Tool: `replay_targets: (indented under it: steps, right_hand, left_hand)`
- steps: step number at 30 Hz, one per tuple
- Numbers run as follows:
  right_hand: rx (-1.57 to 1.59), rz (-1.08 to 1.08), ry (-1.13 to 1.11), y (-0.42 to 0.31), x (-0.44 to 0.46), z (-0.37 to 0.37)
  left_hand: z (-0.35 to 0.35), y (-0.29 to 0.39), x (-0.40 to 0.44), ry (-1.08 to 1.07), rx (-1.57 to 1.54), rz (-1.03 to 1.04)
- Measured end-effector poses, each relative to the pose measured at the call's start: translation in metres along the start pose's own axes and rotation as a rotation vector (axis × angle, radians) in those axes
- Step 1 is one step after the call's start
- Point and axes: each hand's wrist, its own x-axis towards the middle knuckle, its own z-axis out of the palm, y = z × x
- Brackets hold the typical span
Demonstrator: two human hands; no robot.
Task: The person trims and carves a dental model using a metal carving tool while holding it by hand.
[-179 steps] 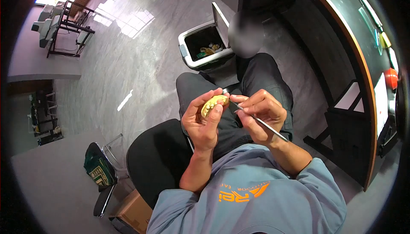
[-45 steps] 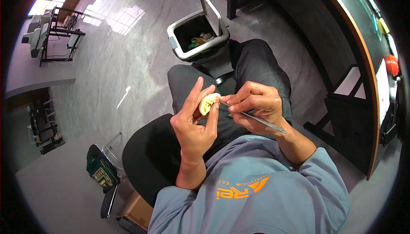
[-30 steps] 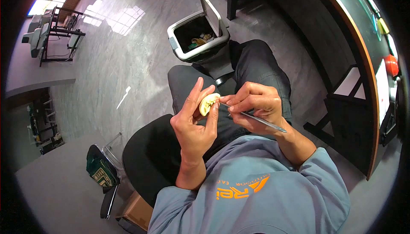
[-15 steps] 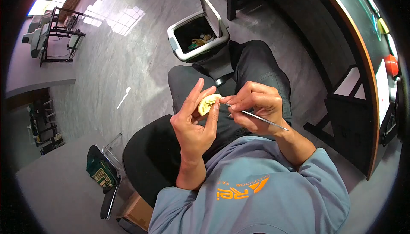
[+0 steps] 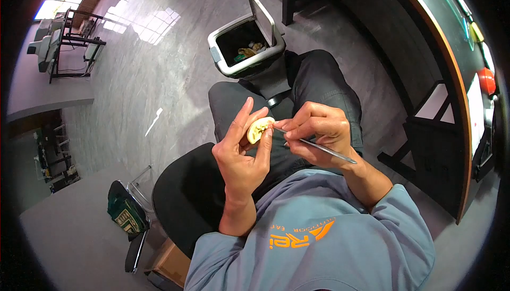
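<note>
My left hand (image 5: 241,155) pinches a small pale-yellow piece (image 5: 258,130), rounded on its outer edge and rough or carved on the side facing up; I cannot tell its material. Between the fingers of my right hand (image 5: 321,131) is a slim metal tool (image 5: 330,151), held like a pen. Its flat, blade-like end points down toward my right wrist. The other end reaches the yellow piece, where fingertips partly hide it. Both hands are close together above my lap.
An open bin (image 5: 247,70) with a pale rim and some rubbish inside stands just beyond my knees. To the right is a dark table with a brown edge (image 5: 451,68), with a red round object (image 5: 486,81) on top. A chair (image 5: 130,222) with a green bag stands at left.
The metal tool has turned slightly in my right hand, so its flat end now shows broader. My left hand and the yellow piece have hardly moved.
</note>
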Motion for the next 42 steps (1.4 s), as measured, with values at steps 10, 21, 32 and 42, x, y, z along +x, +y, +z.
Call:
replay_targets:
  steps: [10,21,32,42]
  right_hand:
    - [0.010,-0.009,0.021,0.0008,-0.0003,-0.0004]
    - [-0.002,0.024,0.013,-0.0013,-0.0001,-0.0001]
    - [-0.014,0.014,0.006,0.0004,-0.0006,-0.0008]
    - [-0.004,-0.004,0.015,-0.0010,0.0013,0.0000]
  left_hand:
    - [-0.0005,-0.0008,0.0000,-0.010,-0.040,-0.012]
    - [-0.0025,-0.0011,-0.0005,-0.058,-0.001,-0.011]
    - [0.0001,-0.0009,-0.0003,-0.008,-0.045,-0.018]
    - [-0.0016,0.0000,-0.0008,-0.044,-0.009,-0.012]
